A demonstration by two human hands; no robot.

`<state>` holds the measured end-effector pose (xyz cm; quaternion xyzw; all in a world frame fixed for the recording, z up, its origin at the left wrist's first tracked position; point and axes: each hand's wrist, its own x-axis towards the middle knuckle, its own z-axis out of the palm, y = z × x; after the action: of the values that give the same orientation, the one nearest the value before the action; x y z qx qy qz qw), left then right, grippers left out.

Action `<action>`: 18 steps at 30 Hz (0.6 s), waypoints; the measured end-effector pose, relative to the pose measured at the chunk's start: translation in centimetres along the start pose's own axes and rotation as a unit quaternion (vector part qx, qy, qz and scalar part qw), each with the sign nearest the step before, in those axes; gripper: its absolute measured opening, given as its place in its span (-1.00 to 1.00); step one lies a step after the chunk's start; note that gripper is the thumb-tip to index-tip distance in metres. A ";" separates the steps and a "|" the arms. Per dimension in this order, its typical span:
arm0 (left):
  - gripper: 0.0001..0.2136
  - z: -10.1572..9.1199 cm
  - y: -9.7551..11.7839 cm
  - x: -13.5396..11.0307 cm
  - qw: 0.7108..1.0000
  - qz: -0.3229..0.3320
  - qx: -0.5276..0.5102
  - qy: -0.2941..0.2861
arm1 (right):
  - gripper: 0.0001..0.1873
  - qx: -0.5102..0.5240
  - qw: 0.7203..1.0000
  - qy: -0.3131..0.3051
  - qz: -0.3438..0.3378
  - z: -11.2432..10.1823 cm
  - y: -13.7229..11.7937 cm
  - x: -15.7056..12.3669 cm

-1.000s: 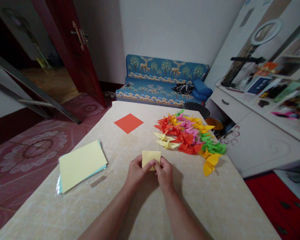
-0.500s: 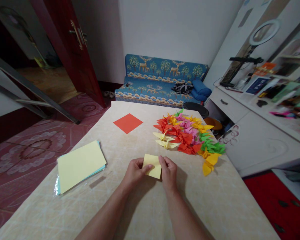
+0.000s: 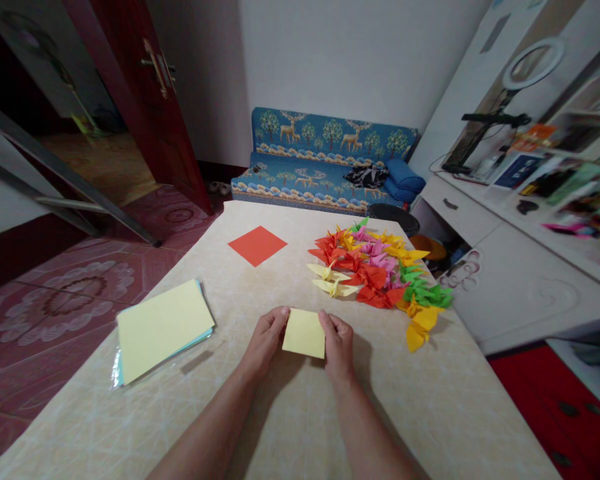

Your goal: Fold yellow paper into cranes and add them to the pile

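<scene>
A small yellow square of folded paper [image 3: 304, 333] is held just above the table between my two hands. My left hand [image 3: 269, 337] pinches its left edge near the top corner, the thumb along the side. On the opposite edge, my right hand [image 3: 337, 341] grips it with the thumb at the upper right corner. The fingers behind the paper are hidden. Beyond my hands lies a flat red paper square [image 3: 258, 245]. To the right of it, several folded paper cranes [image 3: 375, 277] in red, pink, orange, green and yellow sit in a cluster.
At the left of the table [image 3: 280, 427] lies a stack of yellow and blue paper sheets [image 3: 165, 330] on a clear plastic sleeve. A blue patterned sofa [image 3: 325, 160] stands behind the table. On the right is a white cabinet [image 3: 510, 267] crowded with items.
My left thumb has moved off the face of the yellow paper to its upper left edge, so more of the paper shows. My right hand has kept its hold.
</scene>
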<state>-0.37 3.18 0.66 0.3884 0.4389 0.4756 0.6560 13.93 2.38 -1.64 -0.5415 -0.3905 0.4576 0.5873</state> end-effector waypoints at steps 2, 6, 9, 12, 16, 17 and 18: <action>-0.63 -0.1 0.2 0.0 0.998 0.018 -0.054 -0.021 | -0.59 0.040 0.999 0.023 0.018 0.0 -0.1 0.2; -0.46 -0.2 0.6 -0.4 0.992 0.036 -0.065 -0.099 | -0.63 0.088 0.994 0.049 0.037 0.0 -0.3 0.3; -0.59 0.0 0.7 -0.6 0.991 0.044 -0.030 -0.125 | -0.63 0.077 0.996 0.044 0.024 -0.2 -0.2 0.3; -0.70 0.0 0.6 -0.5 0.996 0.034 -0.001 -0.080 | -0.56 0.055 0.998 0.024 0.021 -0.1 0.0 0.2; -0.73 -0.5 0.6 -0.1 0.997 0.047 0.051 -0.020 | -0.53 0.072 0.997 0.023 0.015 0.0 0.0 0.1; -0.73 -0.7 0.6 -0.1 0.996 0.058 0.067 -0.014 | -0.56 0.073 0.997 0.015 0.009 0.0 -0.1 0.1; -0.72 -0.8 0.7 -0.1 0.995 0.064 0.080 -0.012 | -0.59 0.070 0.998 0.005 0.002 0.0 -0.2 0.1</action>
<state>-1.30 3.36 1.06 0.4727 0.4414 0.4756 0.5963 14.00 2.47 -1.39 -0.5020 -0.3536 0.4825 0.6246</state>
